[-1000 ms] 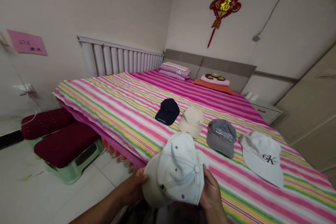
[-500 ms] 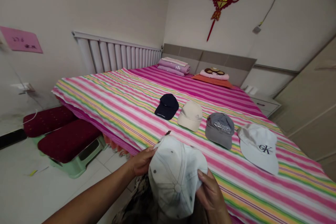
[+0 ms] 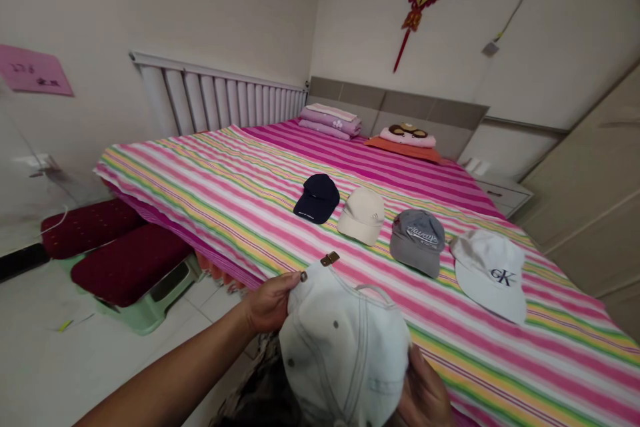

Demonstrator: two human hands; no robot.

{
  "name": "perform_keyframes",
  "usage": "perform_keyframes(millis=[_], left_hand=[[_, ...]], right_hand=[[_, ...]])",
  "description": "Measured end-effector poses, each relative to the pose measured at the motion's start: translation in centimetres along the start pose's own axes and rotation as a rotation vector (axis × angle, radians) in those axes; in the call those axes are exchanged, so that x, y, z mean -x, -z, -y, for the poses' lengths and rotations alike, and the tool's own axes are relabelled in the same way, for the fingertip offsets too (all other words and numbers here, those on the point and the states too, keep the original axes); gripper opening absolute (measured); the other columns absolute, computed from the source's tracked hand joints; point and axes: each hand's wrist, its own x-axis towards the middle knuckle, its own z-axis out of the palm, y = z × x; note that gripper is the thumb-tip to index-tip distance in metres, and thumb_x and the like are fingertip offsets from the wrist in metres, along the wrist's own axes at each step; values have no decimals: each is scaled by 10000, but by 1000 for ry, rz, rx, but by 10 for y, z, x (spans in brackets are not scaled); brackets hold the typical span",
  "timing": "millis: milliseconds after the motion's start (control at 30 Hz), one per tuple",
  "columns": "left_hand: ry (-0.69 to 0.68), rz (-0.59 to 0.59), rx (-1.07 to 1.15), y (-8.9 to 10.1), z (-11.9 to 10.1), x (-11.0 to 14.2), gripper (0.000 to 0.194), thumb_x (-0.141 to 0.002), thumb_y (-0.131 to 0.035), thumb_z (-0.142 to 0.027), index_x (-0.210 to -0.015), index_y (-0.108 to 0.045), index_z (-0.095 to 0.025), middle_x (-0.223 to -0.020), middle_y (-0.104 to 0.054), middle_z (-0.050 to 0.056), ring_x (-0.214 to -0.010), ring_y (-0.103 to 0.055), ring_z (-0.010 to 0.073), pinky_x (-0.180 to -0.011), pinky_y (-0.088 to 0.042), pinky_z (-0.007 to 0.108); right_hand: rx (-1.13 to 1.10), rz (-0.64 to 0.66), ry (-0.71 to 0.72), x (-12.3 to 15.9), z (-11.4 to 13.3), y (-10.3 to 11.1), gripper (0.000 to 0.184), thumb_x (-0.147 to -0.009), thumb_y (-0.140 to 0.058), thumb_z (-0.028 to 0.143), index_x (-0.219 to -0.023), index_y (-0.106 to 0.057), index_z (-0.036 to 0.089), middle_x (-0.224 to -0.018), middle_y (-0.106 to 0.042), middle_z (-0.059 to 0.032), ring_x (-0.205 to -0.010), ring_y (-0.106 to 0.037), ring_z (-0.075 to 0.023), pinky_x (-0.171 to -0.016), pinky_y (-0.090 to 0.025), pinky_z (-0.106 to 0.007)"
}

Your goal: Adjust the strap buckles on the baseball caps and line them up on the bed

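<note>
A pale denim baseball cap (image 3: 345, 347) is held in front of me between both hands, its stitched crown facing up and a brown strap end with a metal buckle at its far edge. My left hand (image 3: 273, 301) pinches the cap's left edge near the strap. On the other side, my right hand (image 3: 425, 383) grips the right edge, its fingers partly hidden by the cap. Beyond it on the bed lie a navy cap (image 3: 318, 199), a beige cap (image 3: 362, 215), a grey cap (image 3: 418, 242) with lettering and a white cap (image 3: 490, 275) in a slanting row.
The bed (image 3: 210, 180) has a striped cover. Folded purple bedding (image 3: 330, 121) and a pink pillow (image 3: 407, 136) sit by the headboard. Two red-topped stools (image 3: 133, 263) stand at the left, below a radiator (image 3: 215, 93). A nightstand (image 3: 505, 197) is at the back right.
The denim cap has turned and tilted in my hands, so its strap and back opening show more. My right hand has shifted slightly right and down. The caps on the bed lie as before.
</note>
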Motion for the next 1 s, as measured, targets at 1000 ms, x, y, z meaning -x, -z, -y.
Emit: perform_keyframes(millis=[1000], left_hand=[[80, 69, -438, -62, -6, -26, 269, -568, -738, -268, -756, -630, -109, -605, -577, -2, -461, -472, 48, -441, -331, 152]], right_hand=[[285, 336, 35, 38, 38, -26, 286, -556, -721, 419, -620, -616, 160, -486, -473, -12, -479, -385, -126, -468, -297, -246]])
